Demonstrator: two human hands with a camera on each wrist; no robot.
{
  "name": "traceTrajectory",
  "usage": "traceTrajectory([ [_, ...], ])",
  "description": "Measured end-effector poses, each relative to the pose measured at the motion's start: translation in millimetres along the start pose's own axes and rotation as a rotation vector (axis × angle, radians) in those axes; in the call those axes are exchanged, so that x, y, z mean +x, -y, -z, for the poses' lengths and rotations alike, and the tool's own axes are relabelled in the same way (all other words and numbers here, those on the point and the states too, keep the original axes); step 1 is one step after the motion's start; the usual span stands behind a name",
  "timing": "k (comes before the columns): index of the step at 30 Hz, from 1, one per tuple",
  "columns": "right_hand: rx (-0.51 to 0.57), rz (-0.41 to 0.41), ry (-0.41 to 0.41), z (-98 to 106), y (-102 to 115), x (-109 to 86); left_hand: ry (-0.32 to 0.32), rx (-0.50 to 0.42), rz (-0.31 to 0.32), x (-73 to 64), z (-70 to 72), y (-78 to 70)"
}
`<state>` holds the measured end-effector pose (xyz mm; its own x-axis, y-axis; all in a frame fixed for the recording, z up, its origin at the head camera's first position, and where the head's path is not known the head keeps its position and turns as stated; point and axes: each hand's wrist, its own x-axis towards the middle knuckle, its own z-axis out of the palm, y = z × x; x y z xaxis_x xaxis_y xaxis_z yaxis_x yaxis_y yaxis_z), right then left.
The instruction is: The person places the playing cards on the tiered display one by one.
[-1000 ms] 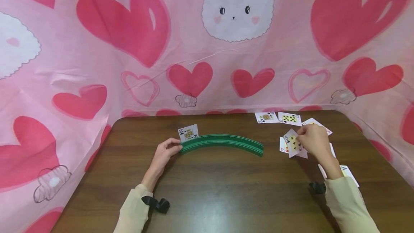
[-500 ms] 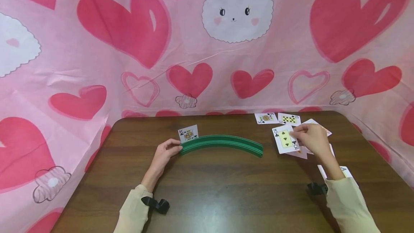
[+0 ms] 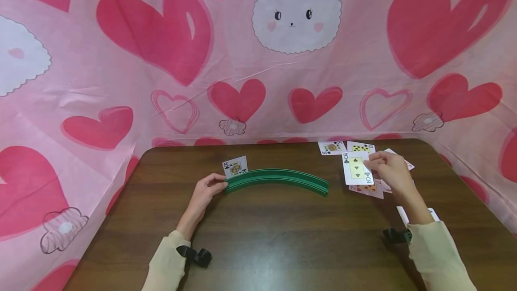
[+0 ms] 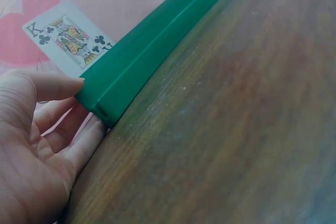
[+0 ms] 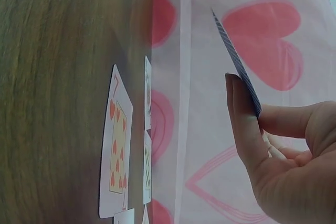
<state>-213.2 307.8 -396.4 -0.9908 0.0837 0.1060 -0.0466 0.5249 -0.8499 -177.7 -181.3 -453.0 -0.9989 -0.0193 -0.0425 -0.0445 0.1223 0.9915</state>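
Observation:
My left hand [image 3: 206,194] grips the left end of a curved green card holder [image 3: 278,176], thumb on its near face in the left wrist view. A king of clubs [image 4: 71,38] stands in the holder near that end, its lower part hidden. Over the right side of the table my right hand [image 3: 389,169] pinches the three of clubs [image 3: 357,168] between thumb and fingers, face toward the head camera. In the right wrist view this card [image 5: 235,59] shows nearly edge-on, raised off the table. Below it lies a seven of hearts [image 5: 118,145].
Face up at the table's far edge lie a king [image 3: 332,147] and a ten [image 3: 361,147]. More playing cards lie partly hidden behind and under my right hand and forearm. The wooden table [image 3: 258,237] ends at a pink heart-patterned cloth [image 3: 274,66].
My right hand has lifted the three of clubs off the cards at the right and turned it upright, uncovering the seven of hearts. My left hand and the card holder have stayed put.

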Motion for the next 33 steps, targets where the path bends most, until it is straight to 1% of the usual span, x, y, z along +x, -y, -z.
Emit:
traceTrajectory([
  [2,0.020,0.017,0.015,0,-9,5.8,0.005,0.004,-0.003,-0.2,0.2,-1.1],
  [3,0.069,0.012,0.018,-1,-17,11.0,0.007,0.004,-0.003,-0.4,0.3,-1.4],
  [5,0.104,0.029,0.028,-1,-26,16.5,0.007,0.005,-0.004,-0.5,0.4,-1.1],
  [7,0.166,0.049,0.046,-1,-29,18.8,0.002,0.004,-0.003,-1.2,0.2,-1.2],
  [8,0.209,0.043,0.044,-1,-31,20.1,-0.001,0.004,-0.004,-1.4,0.2,-0.9],
  [9,0.222,0.046,0.044,-1,-27,18.0,-0.003,0.005,-0.007,-1.5,0.0,-0.3],
  [10,0.199,0.065,0.054,0,-18,13.1,-0.004,0.007,-0.013,-1.7,-0.2,-0.1],
  [13,0.190,0.080,0.048,0,2,0.9,-0.013,0.011,-0.028,-1.8,-0.8,1.3],
  [15,0.132,0.107,0.054,0,18,-9.1,-0.017,0.014,-0.031,-1.5,-1.0,2.1],
  [18,0.128,0.099,0.052,0,28,-15.8,-0.015,0.014,-0.027,-1.1,-1.0,2.4],
  [20,0.122,0.099,0.053,1,31,-17.9,-0.010,0.008,-0.025,-1.5,-1.0,1.4],
  [22,0.124,0.103,0.054,1,30,-17.7,-0.004,0.008,-0.016,-5.3,-2.3,-5.5],
  [24,0.126,0.106,0.053,1,29,-17.5,-0.005,0.005,-0.014,-5.5,-2.7,-5.9],
  [27,0.124,0.107,0.051,1,28,-16.7,-0.005,0.013,-0.013,-5.1,-2.7,-4.9],
  [29,0.121,0.100,0.048,1,29,-17.1,-0.010,0.018,-0.025,-1.5,-1.4,1.8],
  [33,0.086,0.089,0.037,2,29,-16.8,-0.020,0.033,-0.041,-1.4,-1.9,2.3],
])
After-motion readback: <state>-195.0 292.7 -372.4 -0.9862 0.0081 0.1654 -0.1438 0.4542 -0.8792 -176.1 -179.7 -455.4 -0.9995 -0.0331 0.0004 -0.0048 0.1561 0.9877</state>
